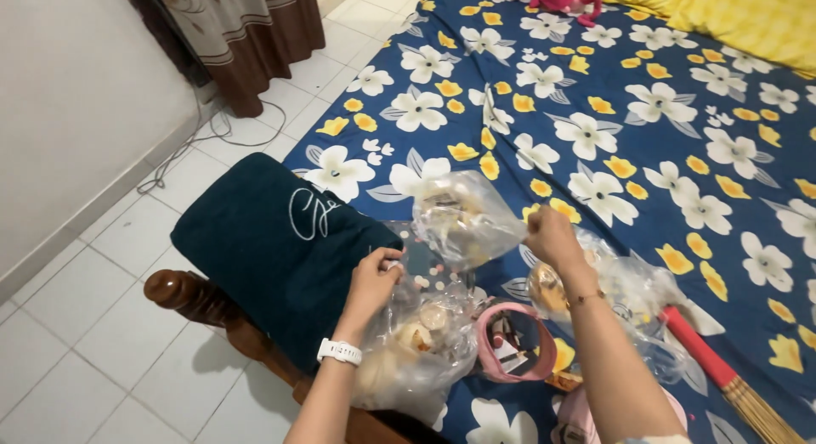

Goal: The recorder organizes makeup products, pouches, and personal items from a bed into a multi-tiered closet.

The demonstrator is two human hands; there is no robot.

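Note:
My right hand [551, 237] pinches the edge of a clear plastic bag [463, 216] and holds it up above the bed; pale items show inside it. My left hand [374, 281], with a white watch on the wrist, grips the top of a second clear plastic bag [418, 342] that lies on the bed with round pale items in it. The two hands are a short way apart, the lifted bag between them.
A blue flowered sheet [646, 147] covers the bed. A dark green towel [272, 240] hangs over the wooden bed frame [191, 295]. A pink pouch [514, 342], more clear bags [637, 291], a red-handled broom [722, 367], yellow bedding [748, 15], tiled floor [93, 316] and a cable [200, 142] lie around.

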